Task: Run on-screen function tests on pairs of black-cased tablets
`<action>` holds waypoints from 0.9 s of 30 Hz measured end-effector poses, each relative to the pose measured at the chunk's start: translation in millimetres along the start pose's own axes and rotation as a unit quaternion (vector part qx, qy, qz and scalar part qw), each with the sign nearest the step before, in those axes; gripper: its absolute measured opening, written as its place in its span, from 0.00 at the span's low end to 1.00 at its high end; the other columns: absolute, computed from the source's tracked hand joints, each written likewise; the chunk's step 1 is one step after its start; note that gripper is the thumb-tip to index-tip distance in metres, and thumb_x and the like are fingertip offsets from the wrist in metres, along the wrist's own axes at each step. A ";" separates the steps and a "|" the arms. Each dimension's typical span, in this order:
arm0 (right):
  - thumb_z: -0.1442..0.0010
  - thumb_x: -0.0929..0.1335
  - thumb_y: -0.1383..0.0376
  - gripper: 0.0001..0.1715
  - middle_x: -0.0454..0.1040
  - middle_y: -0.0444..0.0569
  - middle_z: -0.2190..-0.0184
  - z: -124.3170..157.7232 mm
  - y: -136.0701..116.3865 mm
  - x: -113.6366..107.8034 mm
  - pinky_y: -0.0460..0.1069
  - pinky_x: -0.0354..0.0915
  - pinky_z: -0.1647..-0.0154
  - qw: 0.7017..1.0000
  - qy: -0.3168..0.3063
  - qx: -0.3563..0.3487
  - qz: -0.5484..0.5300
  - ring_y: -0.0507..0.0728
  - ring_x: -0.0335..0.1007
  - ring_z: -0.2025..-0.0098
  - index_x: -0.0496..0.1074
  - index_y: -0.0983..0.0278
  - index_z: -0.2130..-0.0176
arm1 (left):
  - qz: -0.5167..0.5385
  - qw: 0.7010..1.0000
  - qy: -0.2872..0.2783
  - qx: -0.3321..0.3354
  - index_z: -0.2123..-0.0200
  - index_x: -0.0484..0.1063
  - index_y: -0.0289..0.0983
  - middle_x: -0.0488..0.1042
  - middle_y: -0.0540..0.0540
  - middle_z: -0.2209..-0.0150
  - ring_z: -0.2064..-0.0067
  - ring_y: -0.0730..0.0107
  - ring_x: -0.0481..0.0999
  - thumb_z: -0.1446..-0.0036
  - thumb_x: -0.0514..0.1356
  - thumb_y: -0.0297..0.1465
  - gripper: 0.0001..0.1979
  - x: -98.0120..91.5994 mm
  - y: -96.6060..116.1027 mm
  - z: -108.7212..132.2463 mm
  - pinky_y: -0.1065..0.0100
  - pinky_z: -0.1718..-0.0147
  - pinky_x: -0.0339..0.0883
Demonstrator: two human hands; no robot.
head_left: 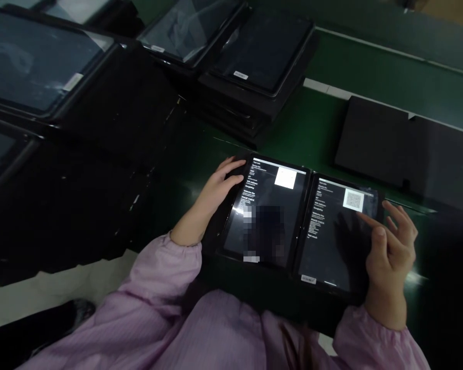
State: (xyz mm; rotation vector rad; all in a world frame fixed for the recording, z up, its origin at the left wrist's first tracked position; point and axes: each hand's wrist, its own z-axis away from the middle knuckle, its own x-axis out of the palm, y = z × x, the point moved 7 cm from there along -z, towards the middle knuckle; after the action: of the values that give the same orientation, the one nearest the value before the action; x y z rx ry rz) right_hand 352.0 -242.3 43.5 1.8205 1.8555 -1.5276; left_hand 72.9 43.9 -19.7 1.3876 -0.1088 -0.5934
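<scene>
Two tablet computers lie side by side on the green bench, both lit with a white-text test info page. My left hand (pixel 216 187) rests with curled fingers on the upper left edge of the left tablet (pixel 266 226), whose page has a blank white square (pixel 285 178) and blurred patches. Over the right tablet (pixel 335 246) hovers my right hand (pixel 389 241), holding nothing. Its index finger stretches out to the screen just below a QR code (pixel 353 199), and I cannot tell whether it touches the glass.
Stacks of black-framed tablets (pixel 254 56) stand at the back, with larger stacks (pixel 42 61) at the left. Black foam sheets (pixel 405 146) lie on the green bench mat (pixel 304 123) at the right. Pale floor (pixel 61 277) shows at the lower left.
</scene>
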 end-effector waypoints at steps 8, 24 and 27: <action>0.23 0.63 0.59 0.21 0.72 0.56 0.36 0.9 0.2 -2.2 0.73 0.67 0.37 1.000 0.012 -0.005 0.000 0.72 0.60 0.28 0.84 0.62 0.51 | -0.006 1.000 -0.004 0.003 0.41 0.81 0.46 0.63 0.47 0.26 0.21 0.49 0.53 0.42 0.64 0.35 0.24 -0.3 1.1 1.5 0.45 0.23 0.43; 0.25 0.65 0.61 0.21 0.69 0.61 0.34 -2.3 -11.1 -10.4 0.62 0.72 0.39 0.998 0.060 -0.021 -0.013 0.66 0.69 0.35 0.82 0.68 0.46 | 0.042 0.999 0.021 -0.003 0.47 0.85 0.46 0.67 0.48 0.28 0.23 0.48 0.57 0.47 0.67 0.36 0.22 -0.8 -1.7 -1.3 0.46 0.23 0.46; 0.25 0.65 0.61 0.19 0.70 0.60 0.34 -1.3 -10.1 -10.8 0.63 0.72 0.40 0.998 0.059 -0.017 -0.013 0.67 0.68 0.35 0.83 0.66 0.46 | 0.033 0.999 0.025 0.011 0.47 0.85 0.46 0.67 0.46 0.28 0.23 0.46 0.57 0.46 0.66 0.36 0.22 -1.9 -1.5 -2.1 0.45 0.24 0.47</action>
State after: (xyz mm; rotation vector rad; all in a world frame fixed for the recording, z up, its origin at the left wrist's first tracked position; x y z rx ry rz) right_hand 347.5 -246.4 57.0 1.9173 1.9523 -1.4157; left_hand 71.7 46.6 -21.1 1.4147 -0.1208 -0.5041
